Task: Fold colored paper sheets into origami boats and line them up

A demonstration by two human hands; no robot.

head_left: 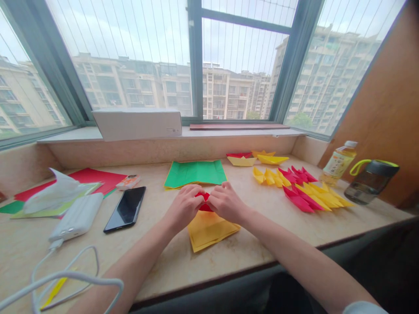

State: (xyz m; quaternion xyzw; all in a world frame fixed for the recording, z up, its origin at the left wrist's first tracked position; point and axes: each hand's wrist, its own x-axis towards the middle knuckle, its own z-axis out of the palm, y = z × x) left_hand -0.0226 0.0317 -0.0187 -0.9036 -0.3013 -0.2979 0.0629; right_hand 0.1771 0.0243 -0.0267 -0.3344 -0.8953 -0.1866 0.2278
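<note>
Pinching red paper with both left hand and right hand, close together; even pressure and matched edges should fold cleaner.

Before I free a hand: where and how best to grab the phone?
With the left hand, the nearer one, likely pinch the phone across its long edges at mid-length, coming from above right: it lies flat, glossy face up, bare counter on that side, the power bank on the other.
</note>
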